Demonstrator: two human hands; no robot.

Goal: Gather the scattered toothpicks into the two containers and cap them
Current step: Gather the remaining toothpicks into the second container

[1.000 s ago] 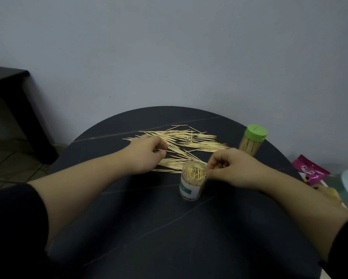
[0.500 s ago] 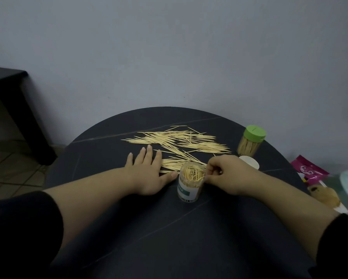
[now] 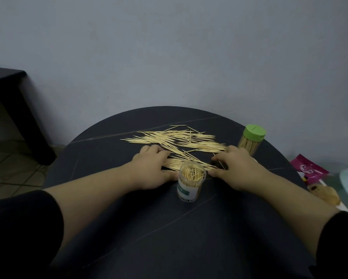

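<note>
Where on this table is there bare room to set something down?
Free: the wide near stretch of the table in front of the open container, between the forearms; also the left edge beside the left hand. Crowded: the far middle, scattered toothpicks from left hand to right hand and the green-capped container.
</note>
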